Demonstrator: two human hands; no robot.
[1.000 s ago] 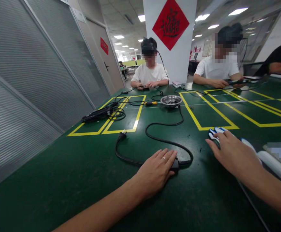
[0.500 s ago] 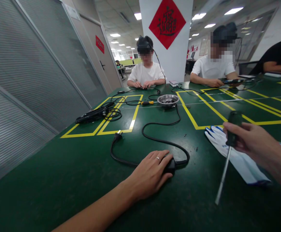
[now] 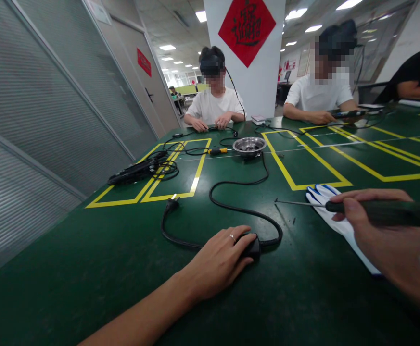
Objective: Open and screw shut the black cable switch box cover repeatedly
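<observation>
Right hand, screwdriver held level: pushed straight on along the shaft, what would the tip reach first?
The right hand grips the screwdriver with its shaft pointing left, low over the table. Ahead lies bare green surface, then probably the black power cable; the tip's height above it is unclear.

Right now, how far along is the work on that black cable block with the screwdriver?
Done: the right hand has the screwdriver up off the table, shaft level, pointing left. In hand: the left hand rests on the black block at the end of the cable. Left: the tip is apart from the block, above the table near the glove; no contact with it shows yet.
</observation>
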